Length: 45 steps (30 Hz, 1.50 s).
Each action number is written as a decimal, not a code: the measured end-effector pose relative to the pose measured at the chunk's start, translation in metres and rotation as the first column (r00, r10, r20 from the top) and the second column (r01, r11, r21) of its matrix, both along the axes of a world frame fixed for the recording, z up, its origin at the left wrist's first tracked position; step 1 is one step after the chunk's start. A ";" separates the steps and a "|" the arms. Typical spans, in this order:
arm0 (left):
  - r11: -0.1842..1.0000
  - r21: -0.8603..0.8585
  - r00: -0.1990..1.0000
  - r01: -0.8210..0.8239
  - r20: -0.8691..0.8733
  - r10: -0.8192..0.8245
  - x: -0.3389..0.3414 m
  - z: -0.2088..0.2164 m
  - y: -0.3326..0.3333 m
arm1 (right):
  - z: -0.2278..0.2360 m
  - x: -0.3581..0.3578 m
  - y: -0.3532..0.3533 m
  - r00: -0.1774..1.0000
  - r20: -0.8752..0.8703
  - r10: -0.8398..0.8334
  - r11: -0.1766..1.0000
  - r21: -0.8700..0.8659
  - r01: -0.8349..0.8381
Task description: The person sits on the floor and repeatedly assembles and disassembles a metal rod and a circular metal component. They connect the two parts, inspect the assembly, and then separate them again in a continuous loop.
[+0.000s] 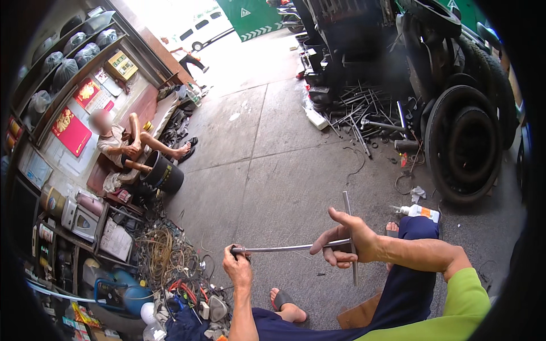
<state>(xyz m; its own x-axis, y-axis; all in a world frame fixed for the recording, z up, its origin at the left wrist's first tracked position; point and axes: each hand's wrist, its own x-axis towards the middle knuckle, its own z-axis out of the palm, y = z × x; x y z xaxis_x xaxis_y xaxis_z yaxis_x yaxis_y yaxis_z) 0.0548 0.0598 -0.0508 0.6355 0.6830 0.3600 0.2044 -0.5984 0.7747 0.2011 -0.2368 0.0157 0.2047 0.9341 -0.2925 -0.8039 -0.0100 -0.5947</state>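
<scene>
A silver T-handle wrench point(278, 248) lies nearly level before me, its long shaft pointing left and its crossbar point(346, 207) standing close to upright. At the shaft's left end, my left hand point(236, 269) is closed around a small dark piece point(239, 250); whether this is a socket or a separate part I cannot tell. My right hand point(359, 238) is at the crossbar, fingers curled loosely about the shaft and thumb stretched out.
On the left, another person point(116, 136) sits beside a black bucket point(165, 173). Tangled cables point(156, 250) heap up nearer me. Large tyres point(463, 142) and scattered metal rods point(364, 108) occupy the right. A white bottle point(421, 212) lies beside my knee, cardboard point(359, 312) below.
</scene>
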 end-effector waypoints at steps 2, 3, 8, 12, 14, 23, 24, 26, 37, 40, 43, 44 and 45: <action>1.000 -0.022 1.000 -0.004 0.001 0.004 0.000 -0.003 0.001 | 0.002 0.000 -0.001 1.000 -0.020 0.003 1.000 0.014 -0.003; 1.000 -0.028 1.000 -0.004 0.001 0.004 0.000 -0.002 0.003 | 0.002 -0.002 0.000 1.000 -0.014 0.006 1.000 0.016 -0.006; 0.965 -0.259 0.997 0.038 0.073 -0.020 0.002 -0.003 -0.001 | -0.001 -0.001 -0.002 0.998 0.042 0.036 0.996 0.076 -0.039; 0.934 -0.356 0.998 0.027 -0.050 -0.047 0.003 -0.006 -0.011 | 0.010 -0.001 -0.001 0.994 0.108 -0.006 0.987 0.158 -0.011; 0.950 -0.312 0.997 0.029 -0.053 -0.047 0.000 -0.017 -0.008 | 0.017 0.002 0.001 0.980 0.196 -0.042 0.989 0.149 0.013; 0.893 -0.445 0.933 0.064 -0.292 -0.212 -0.003 -0.014 -0.016 | 0.007 0.019 0.001 0.862 0.345 -0.371 0.859 -0.225 0.460; 0.886 -0.459 0.923 0.064 -0.310 -0.228 -0.008 -0.013 -0.015 | 0.009 0.018 0.003 0.841 0.373 -0.392 0.831 -0.248 0.498; 0.842 -0.534 0.909 0.072 -0.312 -0.275 -0.016 -0.010 -0.018 | 0.010 0.014 0.008 0.794 0.397 -0.460 0.787 -0.231 0.571; 0.716 -0.674 0.878 0.184 -0.214 -0.427 -0.017 0.018 -0.036 | -0.007 0.031 -0.001 0.273 0.564 -0.779 0.407 0.124 0.905; 0.687 -0.712 0.903 0.147 -0.186 -0.387 -0.014 0.017 -0.036 | 0.012 0.025 0.004 0.091 0.760 -0.643 0.427 0.257 0.867; 0.708 -0.686 0.866 0.168 -0.239 -0.438 -0.013 0.009 -0.037 | 0.015 0.024 -0.005 0.105 0.811 -0.576 0.561 0.298 0.772; 0.685 -0.706 0.874 0.176 -0.207 -0.439 -0.012 0.013 -0.041 | 0.022 0.018 0.009 0.012 0.776 -0.630 0.408 0.318 0.856; 0.672 -0.723 0.877 0.164 -0.205 -0.435 -0.011 0.013 -0.042 | 0.022 0.022 0.004 -0.012 0.805 -0.594 0.480 0.367 0.797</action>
